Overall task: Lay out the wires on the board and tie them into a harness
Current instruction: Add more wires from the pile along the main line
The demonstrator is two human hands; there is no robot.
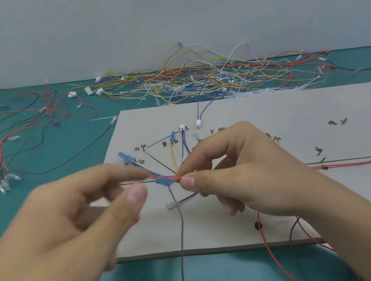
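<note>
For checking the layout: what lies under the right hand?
Under the right hand lies the board; a red wire and a drawn line emerge beside the wrist. Some handwritten marks there are partly covered.

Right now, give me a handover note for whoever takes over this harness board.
Right hand pinches the red wire beside its blue terminal over the board.
Left hand is blurred beside it; grip unclear.
Done: fanned wires reach their labels; another red lead is routed right.
Left: place this wire, tie the bundle.
Spare wires lie behind.
</note>
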